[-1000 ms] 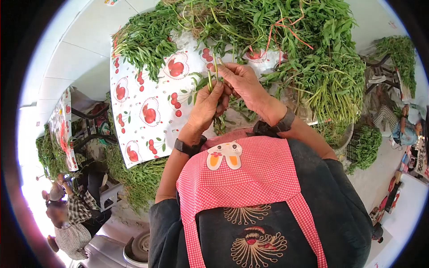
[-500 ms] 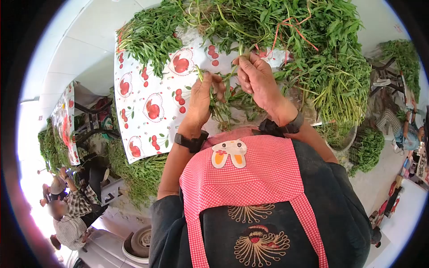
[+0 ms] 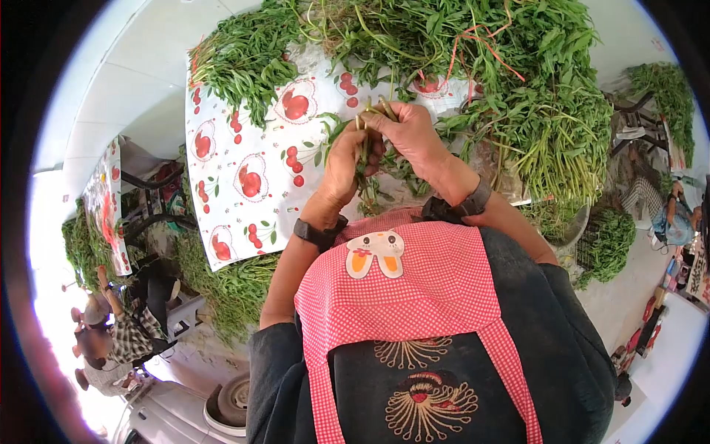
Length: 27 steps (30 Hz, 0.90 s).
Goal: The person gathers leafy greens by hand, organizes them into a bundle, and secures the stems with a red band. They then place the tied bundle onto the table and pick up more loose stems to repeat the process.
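Observation:
Close together over the near part of the table, both hands are closed on thin green stems. My left hand (image 3: 343, 164) pinches a few leafy stems (image 3: 360, 140), their cut ends pointing up and leaves hanging below the fingers. My right hand (image 3: 414, 137) grips more stems (image 3: 387, 109) and meets the left at the fingertips. Some fingers are hidden behind the stems. Just beyond lies a large heap of leafy greens (image 3: 547, 89), with a pink tie string (image 3: 481, 38) on it.
A patterned tablecloth (image 3: 274, 200) with red fruit covers the table. Bundled greens (image 3: 244, 63) lie at its far left. More greens (image 3: 229, 296) are heaped below on the floor. People (image 3: 111, 348) are at the lower left, near a vehicle wheel (image 3: 233, 399).
My right hand has moved left and the two hands have come together. The stems they hold now stand side by side. The heap beyond has not visibly changed.

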Each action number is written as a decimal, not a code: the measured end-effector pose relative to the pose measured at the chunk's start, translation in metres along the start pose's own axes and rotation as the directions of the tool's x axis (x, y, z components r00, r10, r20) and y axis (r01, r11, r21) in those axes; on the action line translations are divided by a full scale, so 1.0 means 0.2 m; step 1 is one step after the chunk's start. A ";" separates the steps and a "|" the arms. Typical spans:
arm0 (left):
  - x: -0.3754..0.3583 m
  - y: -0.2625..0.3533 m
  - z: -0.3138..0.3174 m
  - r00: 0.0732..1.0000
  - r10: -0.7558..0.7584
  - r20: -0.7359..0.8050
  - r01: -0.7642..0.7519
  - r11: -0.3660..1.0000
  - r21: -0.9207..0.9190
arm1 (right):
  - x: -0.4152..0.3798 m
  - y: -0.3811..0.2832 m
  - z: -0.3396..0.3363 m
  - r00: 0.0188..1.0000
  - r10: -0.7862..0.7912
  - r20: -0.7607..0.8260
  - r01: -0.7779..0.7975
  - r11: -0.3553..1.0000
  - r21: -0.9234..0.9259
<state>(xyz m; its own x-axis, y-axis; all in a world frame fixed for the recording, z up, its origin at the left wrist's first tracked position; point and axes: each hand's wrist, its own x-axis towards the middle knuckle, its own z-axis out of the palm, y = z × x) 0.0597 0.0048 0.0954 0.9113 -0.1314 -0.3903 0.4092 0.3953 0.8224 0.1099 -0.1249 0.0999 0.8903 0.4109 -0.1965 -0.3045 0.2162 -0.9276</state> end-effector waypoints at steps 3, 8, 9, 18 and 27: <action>-0.01 0.00 -0.02 0.992 0.079 -0.094 -0.079 0.997 -0.003 | -0.02 -0.05 -0.03 0.996 0.028 -0.089 -0.031 0.999 -0.029; 0.06 -0.03 -0.11 0.988 0.119 -0.095 -0.142 0.946 -0.293 | 0.00 -0.05 -0.04 0.995 -0.062 -0.083 0.066 0.997 0.046; 0.06 -0.02 -0.10 0.988 0.119 -0.094 -0.141 0.946 -0.292 | -0.02 -0.05 -0.03 0.999 -0.026 -0.022 0.025 0.999 -0.028; 0.06 0.04 -0.06 0.917 0.352 0.186 -0.388 0.896 0.218 | 0.02 0.02 0.01 0.963 -0.269 0.021 0.253 0.872 -0.420; 0.12 0.02 -0.03 0.821 0.527 0.219 -0.566 0.708 0.422 | 0.03 0.04 0.00 0.961 -0.274 0.038 0.246 0.783 -0.571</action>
<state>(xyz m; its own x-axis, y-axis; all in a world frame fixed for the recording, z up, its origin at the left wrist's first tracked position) 0.0822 0.0078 0.0870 0.9741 -0.0989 0.2032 -0.2070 -0.0296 0.9779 0.1138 -0.1204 0.0921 0.9262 0.3689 0.0778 0.1739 -0.2350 -0.9563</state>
